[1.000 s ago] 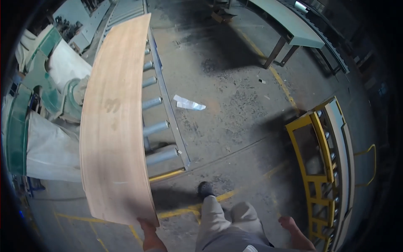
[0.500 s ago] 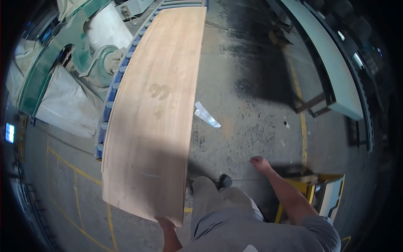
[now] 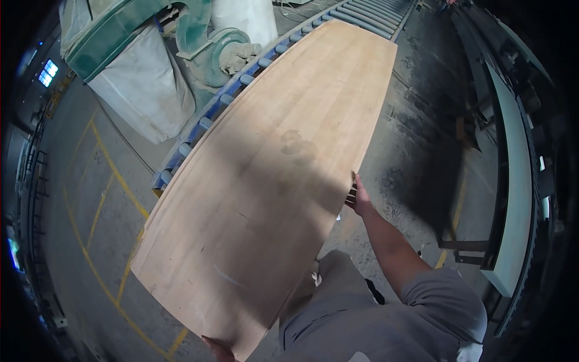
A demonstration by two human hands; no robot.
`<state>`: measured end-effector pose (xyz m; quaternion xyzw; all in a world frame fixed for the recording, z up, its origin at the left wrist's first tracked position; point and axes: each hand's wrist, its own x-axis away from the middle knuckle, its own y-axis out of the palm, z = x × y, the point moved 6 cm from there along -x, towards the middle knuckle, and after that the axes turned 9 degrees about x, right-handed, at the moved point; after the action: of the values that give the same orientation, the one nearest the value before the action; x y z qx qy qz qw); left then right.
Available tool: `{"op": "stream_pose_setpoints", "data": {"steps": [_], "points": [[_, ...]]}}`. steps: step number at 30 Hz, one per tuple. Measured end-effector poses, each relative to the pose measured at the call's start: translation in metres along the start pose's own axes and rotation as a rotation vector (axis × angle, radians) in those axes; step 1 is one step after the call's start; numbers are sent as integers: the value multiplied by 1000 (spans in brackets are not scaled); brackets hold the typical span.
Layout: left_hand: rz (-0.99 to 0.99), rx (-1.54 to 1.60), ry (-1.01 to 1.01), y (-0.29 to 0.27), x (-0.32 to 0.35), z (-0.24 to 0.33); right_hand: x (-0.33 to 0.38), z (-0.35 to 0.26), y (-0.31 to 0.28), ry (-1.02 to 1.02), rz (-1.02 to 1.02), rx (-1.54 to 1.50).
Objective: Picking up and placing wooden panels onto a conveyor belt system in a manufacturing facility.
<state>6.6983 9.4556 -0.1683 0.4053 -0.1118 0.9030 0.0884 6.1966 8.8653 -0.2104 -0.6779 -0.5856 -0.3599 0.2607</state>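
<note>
A long pale wooden panel (image 3: 259,199) slants across the view, its far part lying on a roller conveyor (image 3: 246,79) and its near end jutting out toward me. A doubled line runs along its left edge; I cannot tell whether that is a second sheet beneath. At the near end my left hand (image 3: 218,350) is closed on the edge, most of its fingers hidden below the panel. My right hand (image 3: 362,196) grips the right long edge about midway, its fingers curling at the side and partly under the wood. Dark smudges mark the panel's upper face.
Left of the conveyor stands a green machine (image 3: 199,36) with white bags (image 3: 145,81). On the right runs a long pale-topped bench (image 3: 512,181) with metal legs. Yellow lines (image 3: 114,181) cross the dusty floor. Bare rollers (image 3: 368,18) continue beyond the panel's far end.
My right hand has come from hanging free at my side to gripping the panel's right edge. My view has turned left, so the panel appears more slanted. The left hand stays at the near end.
</note>
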Motion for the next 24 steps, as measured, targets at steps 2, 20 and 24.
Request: {"op": "stream_pose_setpoints", "data": {"steps": [2, 20, 24], "points": [[24, -40, 4, 21, 13, 15, -19, -25, 22, -65, -85, -91], [111, -926, -103, 36, 98, 194, 144, -285, 155, -668, 32, 395], [25, -1449, -271, 41, 105, 259, 154, -329, 210, -775, 125, 475]]}}
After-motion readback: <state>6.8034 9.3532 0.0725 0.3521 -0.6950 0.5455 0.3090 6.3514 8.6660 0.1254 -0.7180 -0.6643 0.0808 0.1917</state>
